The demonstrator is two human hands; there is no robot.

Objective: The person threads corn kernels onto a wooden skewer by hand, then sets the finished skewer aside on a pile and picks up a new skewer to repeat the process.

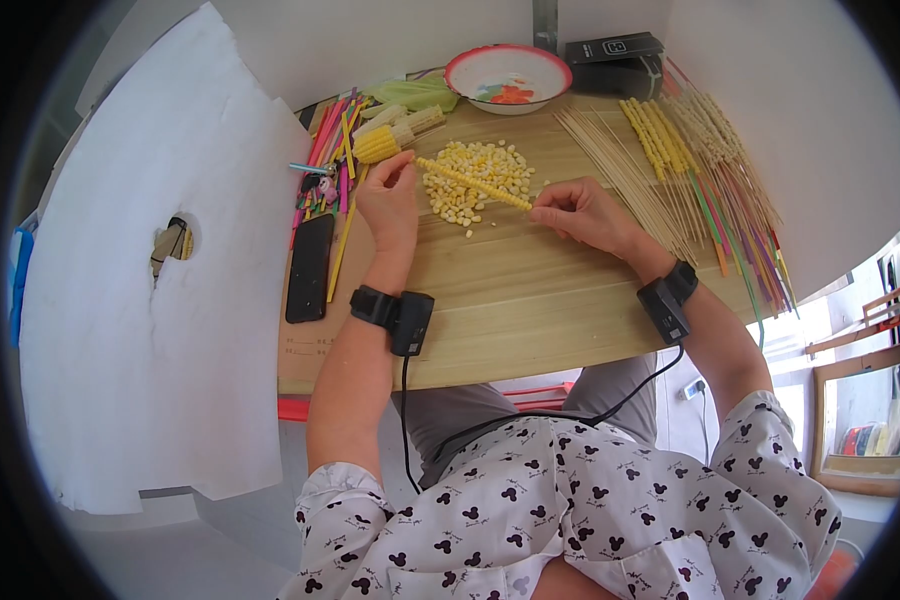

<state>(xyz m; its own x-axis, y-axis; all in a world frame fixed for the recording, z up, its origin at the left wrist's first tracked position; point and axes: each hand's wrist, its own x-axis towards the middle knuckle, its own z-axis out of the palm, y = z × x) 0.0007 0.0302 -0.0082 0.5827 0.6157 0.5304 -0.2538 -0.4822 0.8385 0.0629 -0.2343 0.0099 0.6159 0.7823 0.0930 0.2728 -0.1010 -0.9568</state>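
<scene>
A skewer of corn kernels (473, 182) stretches between my two hands, slanting down toward the right above the table. My left hand (390, 203) pinches its left end between thumb and fingertips. At its right end, my right hand (590, 216) is closed with the fingers curled round the tip. Under the skewer lies a pile of loose yellow and white corn kernels (490, 160). Beyond my left hand rests a partly stripped corn cob (377, 145), beside bare cobs (420, 122).
Bare wooden skewers (620, 170) and finished corn skewers (658, 138) lie at the right. An enamel bowl (510, 78) and a black box (615, 62) stand at the back. At the left are a phone (310, 268), coloured strips (332, 140) and a white board (160, 350).
</scene>
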